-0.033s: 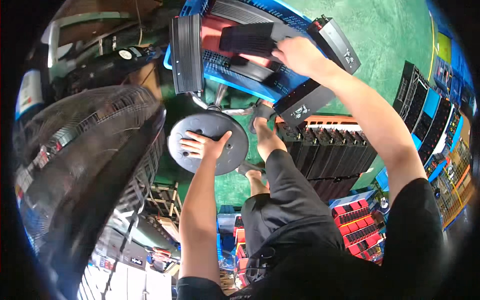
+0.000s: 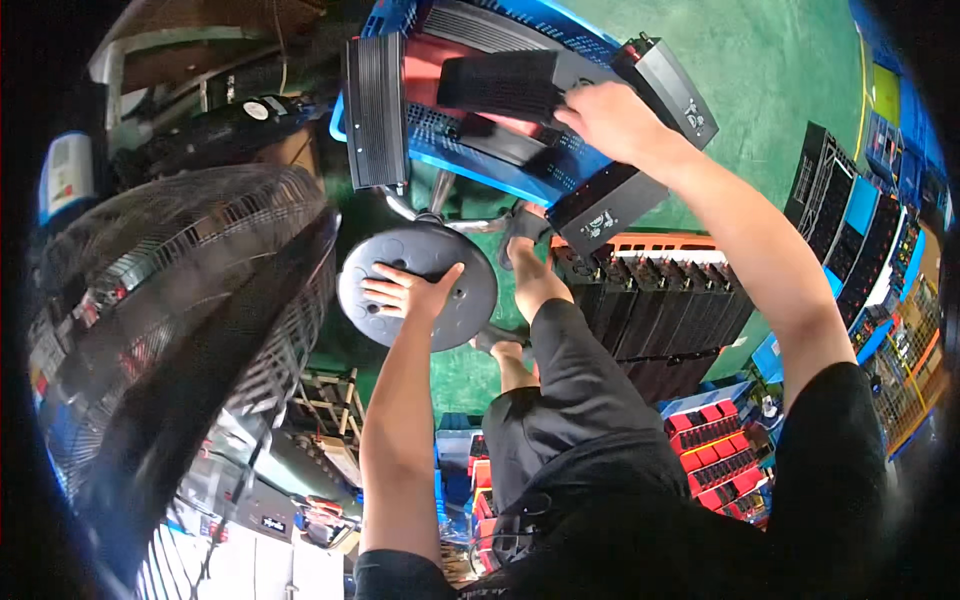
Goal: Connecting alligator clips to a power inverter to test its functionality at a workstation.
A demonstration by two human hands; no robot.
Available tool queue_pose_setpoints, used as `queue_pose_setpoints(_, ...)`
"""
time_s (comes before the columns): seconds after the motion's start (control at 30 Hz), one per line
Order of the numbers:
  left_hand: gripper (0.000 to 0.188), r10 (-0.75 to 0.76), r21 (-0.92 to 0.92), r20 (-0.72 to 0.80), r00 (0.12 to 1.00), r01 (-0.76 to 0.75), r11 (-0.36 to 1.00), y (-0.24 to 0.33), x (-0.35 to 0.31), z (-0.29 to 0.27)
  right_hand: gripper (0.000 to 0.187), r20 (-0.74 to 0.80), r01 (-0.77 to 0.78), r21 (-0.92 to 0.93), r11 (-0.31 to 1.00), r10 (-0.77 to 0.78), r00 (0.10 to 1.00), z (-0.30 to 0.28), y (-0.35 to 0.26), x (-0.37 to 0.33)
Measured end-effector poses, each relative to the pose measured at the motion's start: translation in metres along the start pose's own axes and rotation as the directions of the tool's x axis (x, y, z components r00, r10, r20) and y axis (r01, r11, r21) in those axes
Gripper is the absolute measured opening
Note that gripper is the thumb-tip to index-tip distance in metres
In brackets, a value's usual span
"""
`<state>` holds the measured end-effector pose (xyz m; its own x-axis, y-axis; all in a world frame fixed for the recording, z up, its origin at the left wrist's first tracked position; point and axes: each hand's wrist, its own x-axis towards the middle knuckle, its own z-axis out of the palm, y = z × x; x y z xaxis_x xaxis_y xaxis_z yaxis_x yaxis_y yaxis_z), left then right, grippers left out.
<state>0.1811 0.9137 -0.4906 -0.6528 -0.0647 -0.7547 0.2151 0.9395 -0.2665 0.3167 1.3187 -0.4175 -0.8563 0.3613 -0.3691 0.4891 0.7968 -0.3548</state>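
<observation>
My right hand [image 2: 615,120] reaches over a blue plastic crate [image 2: 470,175], fingers bent and closed against the end of a black finned metal case [image 2: 495,82]. That case lies tilted across other dark cases and red pieces in the crate. A ribbed black case [image 2: 377,110] rests at the crate's left end. Two more sit along its right side: one at the far corner [image 2: 668,90], one at the near corner [image 2: 605,212]. Spread flat on a round black stool seat [image 2: 470,265] is my left hand [image 2: 415,292], open and holding nothing.
A large caged fan [image 2: 180,260] fills the left side. Beside my legs stands a row of black cases [image 2: 660,310] in an orange-rimmed crate. Red bins [image 2: 712,440] lie behind them. A stocked rack [image 2: 850,230] is at the right, and green floor [image 2: 760,90] shows between.
My right hand has shifted slightly right and nearer at the end of the case. The case lies almost where it was. My left hand stays on the stool.
</observation>
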Motion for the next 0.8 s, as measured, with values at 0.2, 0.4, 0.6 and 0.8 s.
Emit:
queue_pose_setpoints(0.2,0.176,-0.004,-0.071,0.053,0.999,0.008,0.997,-0.011,0.001,-0.025,0.032,0.098,-0.042,0.023,0.999,0.04,0.994,-0.134,-0.052,-0.103)
queue_pose_setpoints(0.4,0.148,0.681,-0.373,0.209,0.702,-0.587,0.719,-0.089,-0.038,-0.093,0.03,0.181,0.079,-0.228,0.97,-0.038,0.983,-0.219,-0.202,-0.222)
queue_pose_setpoints(0.6,0.145,0.756,-0.008,-0.587,-0.288,-0.932,-0.361,-0.105,-0.288,-0.166,0.029,0.234,0.029,-0.129,0.991,0.003,0.972,-0.293,-0.356,-0.371)
queue_pose_setpoints(0.8,0.16,0.606,-0.192,-0.658,-0.446,-0.68,-0.708,-0.28,-0.373,-0.147,0.033,0.349,-0.059,-0.071,0.996,0.08,0.934,-0.321,-0.548,-0.463)
